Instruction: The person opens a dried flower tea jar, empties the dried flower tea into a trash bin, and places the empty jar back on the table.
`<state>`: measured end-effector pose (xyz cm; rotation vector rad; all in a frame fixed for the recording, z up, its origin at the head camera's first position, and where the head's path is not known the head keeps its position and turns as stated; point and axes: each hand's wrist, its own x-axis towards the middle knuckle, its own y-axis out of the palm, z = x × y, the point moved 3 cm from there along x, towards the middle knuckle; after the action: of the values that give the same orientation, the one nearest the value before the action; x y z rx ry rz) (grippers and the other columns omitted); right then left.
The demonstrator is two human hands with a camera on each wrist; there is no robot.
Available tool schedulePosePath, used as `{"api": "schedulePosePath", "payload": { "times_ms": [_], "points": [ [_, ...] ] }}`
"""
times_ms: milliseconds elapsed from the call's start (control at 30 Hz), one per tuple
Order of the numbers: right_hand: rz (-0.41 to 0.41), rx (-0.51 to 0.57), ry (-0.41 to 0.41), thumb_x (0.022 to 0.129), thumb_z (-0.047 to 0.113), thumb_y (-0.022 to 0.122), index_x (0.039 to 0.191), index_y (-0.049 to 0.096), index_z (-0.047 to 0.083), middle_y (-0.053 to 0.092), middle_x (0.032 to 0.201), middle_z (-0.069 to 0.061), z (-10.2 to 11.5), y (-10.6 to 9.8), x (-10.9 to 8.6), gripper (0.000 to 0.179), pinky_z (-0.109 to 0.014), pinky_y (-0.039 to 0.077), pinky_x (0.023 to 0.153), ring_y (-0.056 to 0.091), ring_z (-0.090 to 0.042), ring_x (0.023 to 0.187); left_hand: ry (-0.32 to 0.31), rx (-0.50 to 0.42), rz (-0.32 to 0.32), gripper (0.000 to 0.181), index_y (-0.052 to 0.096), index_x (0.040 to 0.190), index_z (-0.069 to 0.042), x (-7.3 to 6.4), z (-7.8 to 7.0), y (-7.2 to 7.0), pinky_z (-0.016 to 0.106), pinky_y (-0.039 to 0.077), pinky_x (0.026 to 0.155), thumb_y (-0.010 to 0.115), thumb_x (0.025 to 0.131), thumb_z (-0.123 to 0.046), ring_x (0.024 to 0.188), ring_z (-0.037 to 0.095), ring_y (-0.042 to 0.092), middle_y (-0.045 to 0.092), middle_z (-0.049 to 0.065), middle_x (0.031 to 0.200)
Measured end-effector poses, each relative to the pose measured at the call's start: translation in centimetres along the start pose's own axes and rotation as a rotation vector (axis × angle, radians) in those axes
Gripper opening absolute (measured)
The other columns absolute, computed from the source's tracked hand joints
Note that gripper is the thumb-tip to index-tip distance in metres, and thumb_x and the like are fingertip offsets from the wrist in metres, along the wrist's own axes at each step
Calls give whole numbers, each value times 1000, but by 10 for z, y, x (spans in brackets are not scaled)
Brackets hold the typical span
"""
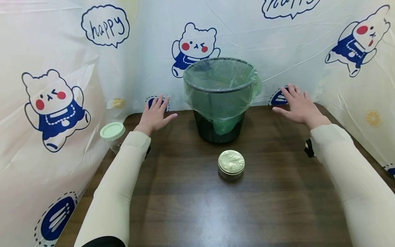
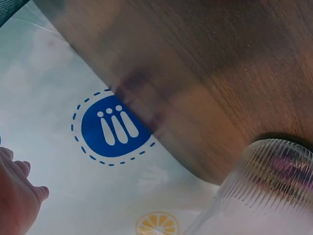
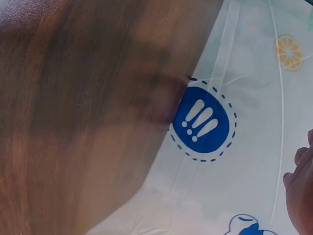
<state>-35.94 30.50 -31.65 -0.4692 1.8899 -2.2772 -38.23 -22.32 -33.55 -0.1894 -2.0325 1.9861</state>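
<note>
My left hand is held out with fingers spread near the table's back left, holding nothing. Over at the back right, my right hand is likewise spread and free of any object. Between them stands a black mesh trash can lined with a translucent green bag folded over its rim. In front of it sits a small round tin with a crumpled pale-gold top. Beside my left forearm is a clear ribbed jar with a light green lid, partly hidden by the sleeve.
The dark wooden table has rounded back corners. A white printed sheet with cartoon bears hangs behind the table and along both sides. The trash can stands close to the back edge.
</note>
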Motion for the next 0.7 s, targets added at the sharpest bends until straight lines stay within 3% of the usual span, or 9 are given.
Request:
{"api": "schedulePosePath", "payload": {
  "times_ms": [367,700],
  "points": [
    [-17,57,-45,94,61,46,155,11,6,2,159,-24,18,-8,-12,89,-59,-1,112,2,-44,143,47,-38,0,90,4,157,-19,-6,-11,-9,58,-5,111,27,91,-75,146,33,-3,-1,13,161],
    [-18,72,-97,92,58,54,155,21,10,17,158,-21,41,-12,-28,86,-66,21,105,23,-48,138,115,-89,18,87,11,157,-20,-25,-24,-12,53,3,115,32,92,-72,146,30,8,11,12,161]
  ]
}}
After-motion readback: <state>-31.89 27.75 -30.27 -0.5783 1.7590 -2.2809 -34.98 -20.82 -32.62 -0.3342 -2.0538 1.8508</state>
